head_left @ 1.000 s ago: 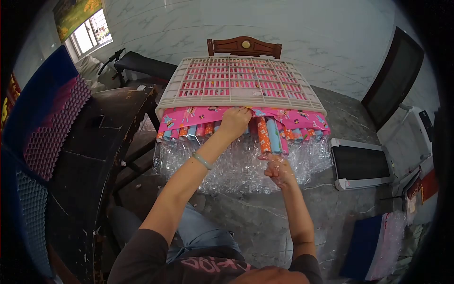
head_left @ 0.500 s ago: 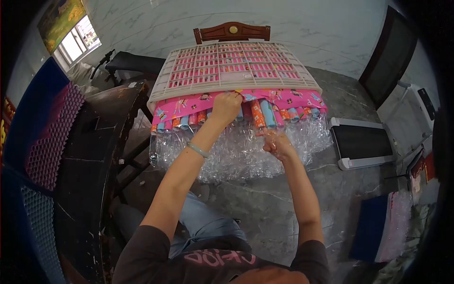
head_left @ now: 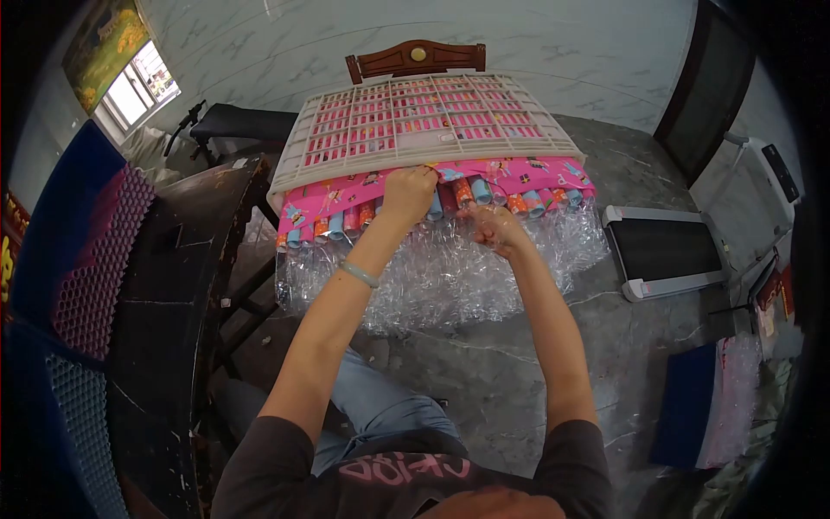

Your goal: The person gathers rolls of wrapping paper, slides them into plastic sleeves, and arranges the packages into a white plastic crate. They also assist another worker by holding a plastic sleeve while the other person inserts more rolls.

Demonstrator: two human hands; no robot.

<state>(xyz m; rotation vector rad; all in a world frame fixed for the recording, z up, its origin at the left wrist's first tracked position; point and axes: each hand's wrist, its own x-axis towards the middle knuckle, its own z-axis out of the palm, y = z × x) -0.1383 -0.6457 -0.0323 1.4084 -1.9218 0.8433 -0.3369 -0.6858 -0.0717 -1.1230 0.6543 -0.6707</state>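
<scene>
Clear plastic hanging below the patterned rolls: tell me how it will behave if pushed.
The clear plastic should crumple rather than resist, since it hangs in loose wrinkles. It is probably light for its bulk, looking thin and see-through. Its glossy shine hints at slipperiness.

Pale marbled wall [head_left: 536, 52], grey floor [head_left: 467, 372], bright window [head_left: 138, 86]

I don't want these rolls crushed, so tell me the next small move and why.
Probably ease the right hand back off the orange roll, with the left hand staying at the edge of the pink sheet. The roll's end looks about level with the neighbouring rolls, so more pushing seems needless.
</scene>
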